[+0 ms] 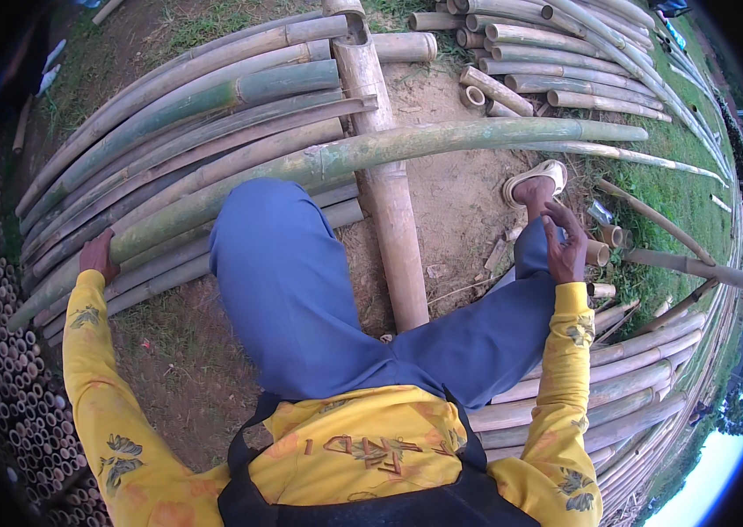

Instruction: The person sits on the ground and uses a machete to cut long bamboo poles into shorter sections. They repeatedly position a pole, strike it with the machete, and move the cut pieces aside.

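Observation:
A long green bamboo pole [442, 139] lies across in front of me, above a row of other poles and over a thick upright-running bamboo crosspiece [389, 202]. At its left part, my left hand [99, 255] grips it, with the fingers partly hidden behind the pole. My left knee [270, 211] is up against its near side. My right hand [567, 246] is beside my right lower leg, thumb and fingers apart and bent, with nothing visible in it. The pole's right end reaches past my right foot, which wears a light sandal [550, 174].
Several bamboo poles [187, 92] lie side by side at the left. More poles [556, 61] are stacked at the far right, others [617, 386] at the near right. Bundled bamboo with cut ends showing [15, 378] is at the left edge. Short cut pieces [598, 250] lie by my right leg.

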A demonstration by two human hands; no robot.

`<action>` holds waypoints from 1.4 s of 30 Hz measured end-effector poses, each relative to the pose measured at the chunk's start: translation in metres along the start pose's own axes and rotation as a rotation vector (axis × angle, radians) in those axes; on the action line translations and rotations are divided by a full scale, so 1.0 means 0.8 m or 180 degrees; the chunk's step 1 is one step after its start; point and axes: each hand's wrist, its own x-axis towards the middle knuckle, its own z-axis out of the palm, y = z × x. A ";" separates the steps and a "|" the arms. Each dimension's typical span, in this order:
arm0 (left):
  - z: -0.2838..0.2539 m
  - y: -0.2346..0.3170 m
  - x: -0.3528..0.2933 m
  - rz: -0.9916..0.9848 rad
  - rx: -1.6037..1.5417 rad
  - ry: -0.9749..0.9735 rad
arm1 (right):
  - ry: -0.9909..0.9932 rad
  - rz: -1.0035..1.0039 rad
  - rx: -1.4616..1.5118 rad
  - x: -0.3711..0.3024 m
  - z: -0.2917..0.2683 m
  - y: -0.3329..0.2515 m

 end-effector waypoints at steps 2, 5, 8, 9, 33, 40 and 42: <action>0.020 -0.005 -0.009 -0.0093 -0.0053 -0.0079 | -0.0232 -0.0149 -0.0099 0.025 0.016 -0.006; 0.082 -0.011 -0.013 -0.0053 -0.0041 0.0053 | -0.0570 -0.0461 -0.0265 0.071 0.045 -0.022; 0.102 -0.002 -0.003 -0.0234 0.0005 -0.0087 | -0.0868 -0.0895 -0.0946 0.117 0.094 -0.048; 0.094 0.004 -0.004 -0.0238 0.0025 -0.0032 | -0.0807 -0.1041 -0.1287 0.127 0.114 -0.055; 0.071 0.272 0.043 -0.3201 -0.6359 0.0700 | -0.1566 -0.2087 -0.2430 0.176 0.226 -0.058; 0.041 0.252 0.037 -0.4185 -0.4048 0.1765 | -0.1458 -0.2421 -0.2234 0.158 0.266 -0.105; 0.026 0.251 0.032 -0.3378 -0.3246 0.2147 | -0.1593 -0.2383 -0.2249 0.156 0.270 -0.121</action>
